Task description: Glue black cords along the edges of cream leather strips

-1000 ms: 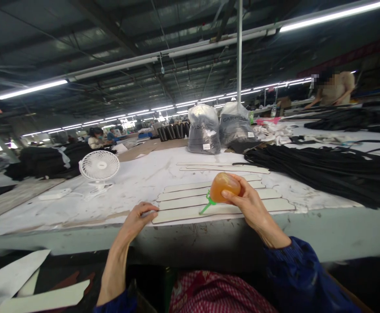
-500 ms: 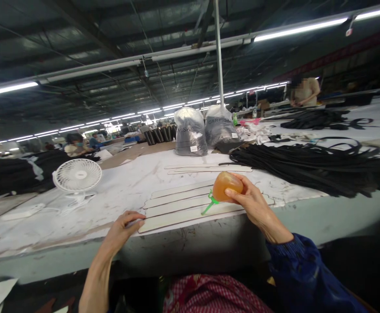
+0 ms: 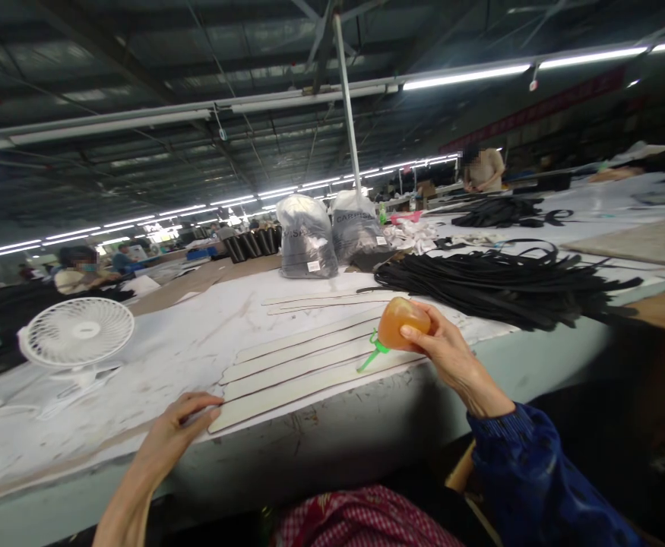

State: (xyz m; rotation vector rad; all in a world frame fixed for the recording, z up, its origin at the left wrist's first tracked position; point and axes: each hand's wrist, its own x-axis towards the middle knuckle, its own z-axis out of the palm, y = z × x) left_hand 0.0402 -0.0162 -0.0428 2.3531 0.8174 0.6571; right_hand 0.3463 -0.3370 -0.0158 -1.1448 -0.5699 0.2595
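My right hand (image 3: 449, 346) is wrapped round a soft squeeze bottle (image 3: 403, 324) of amber liquid, tilted downward. Its green nozzle (image 3: 373, 355) points down at the nearest pale strip (image 3: 286, 395), with the tip on or just above the surface. Several such long strips with dark edges lie side by side near the table's front edge. At their left end rests my left hand (image 3: 181, 425), thumb and fingers stretched out and slightly apart, fingertips touching the strip ends.
A white fan (image 3: 81, 334) stands on the white-covered table (image 3: 184, 327) at left. Black straps (image 3: 497, 285) are heaped at right. Two filled plastic bags (image 3: 309, 243) stand behind, near a pole (image 3: 348, 114). Thin strips (image 3: 332, 300) lie farther back. Co-workers (image 3: 486, 169) are in the distance.
The view has turned a little to the right, so most things appear shifted left. The nozzle tip is a little farther right along the nearest strip. My left hand stays at the strips' left end.
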